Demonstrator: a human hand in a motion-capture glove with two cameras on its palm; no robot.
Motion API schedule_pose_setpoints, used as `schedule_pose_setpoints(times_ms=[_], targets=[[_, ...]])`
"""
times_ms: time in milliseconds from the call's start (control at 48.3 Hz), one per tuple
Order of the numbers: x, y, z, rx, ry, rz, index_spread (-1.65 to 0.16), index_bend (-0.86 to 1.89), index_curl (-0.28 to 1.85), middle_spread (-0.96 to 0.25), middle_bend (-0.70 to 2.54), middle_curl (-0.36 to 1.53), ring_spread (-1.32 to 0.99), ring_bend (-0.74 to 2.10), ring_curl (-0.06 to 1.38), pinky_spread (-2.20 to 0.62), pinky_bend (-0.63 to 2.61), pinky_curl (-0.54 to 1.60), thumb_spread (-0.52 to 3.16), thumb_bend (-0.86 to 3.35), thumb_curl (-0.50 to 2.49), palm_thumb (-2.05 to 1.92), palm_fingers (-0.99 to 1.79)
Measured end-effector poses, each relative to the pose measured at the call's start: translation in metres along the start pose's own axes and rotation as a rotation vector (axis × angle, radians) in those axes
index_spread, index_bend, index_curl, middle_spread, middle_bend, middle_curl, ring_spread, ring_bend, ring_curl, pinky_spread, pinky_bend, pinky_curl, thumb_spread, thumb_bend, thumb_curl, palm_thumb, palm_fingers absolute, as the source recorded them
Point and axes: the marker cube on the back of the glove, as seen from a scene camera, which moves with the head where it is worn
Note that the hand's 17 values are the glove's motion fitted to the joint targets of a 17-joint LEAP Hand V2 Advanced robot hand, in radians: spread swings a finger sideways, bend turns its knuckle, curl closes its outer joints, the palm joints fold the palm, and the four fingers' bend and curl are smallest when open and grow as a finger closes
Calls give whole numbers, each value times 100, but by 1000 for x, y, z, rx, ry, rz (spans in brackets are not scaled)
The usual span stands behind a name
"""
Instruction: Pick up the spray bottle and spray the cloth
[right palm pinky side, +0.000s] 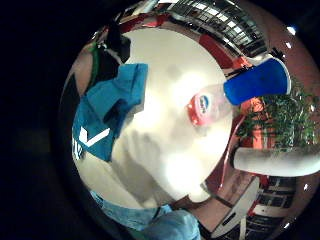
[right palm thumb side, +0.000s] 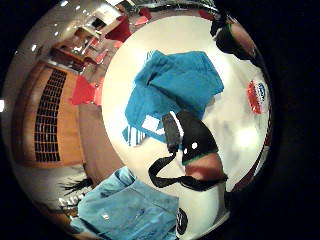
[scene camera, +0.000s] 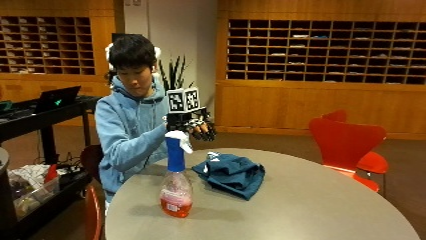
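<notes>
While your black-gloved right hand (scene camera: 200, 129) hovers above the round grey table (scene camera: 299, 205), fingers loosely curled and holding nothing, one pink-liquid spray bottle with a blue neck (scene camera: 176, 186) stands upright beside one crumpled teal cloth (scene camera: 231, 173). Only your thumb-side palm view shows the cloth's white label (right palm thumb side: 150, 122).

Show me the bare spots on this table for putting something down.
Most of the round table is bare: the wide stretch between the cloth and the red chair, and the near edge in front of the spray bottle. It is crowded only between bottle and cloth, below the gloved hand.
</notes>
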Motion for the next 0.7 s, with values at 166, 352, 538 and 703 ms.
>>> schedule_pose_setpoints(times_ms=[166, 352, 538, 703], targets=[[12, 6, -12, 156, -86, 23, -24, 12, 17, -6, 34, 20, -3, 41, 23, 9, 34, 19, 79, 25, 13, 47, 78], [36, 26, -34, 526, -294, 45, -28, 8, 17, -6, 30, 25, -1, 40, 27, 12, 42, 27, 99, 18, 17, 47, 63], [57, 56, -40, 743, -517, 123, -28, 10, 18, -5, 30, 30, 1, 41, 29, 13, 44, 30, 105, 10, 20, 46, 61], [98, 70, -35, 992, -750, 262, -26, 13, 19, -5, 33, 33, 0, 44, 31, 12, 42, 30, 107, 7, 24, 52, 68]])
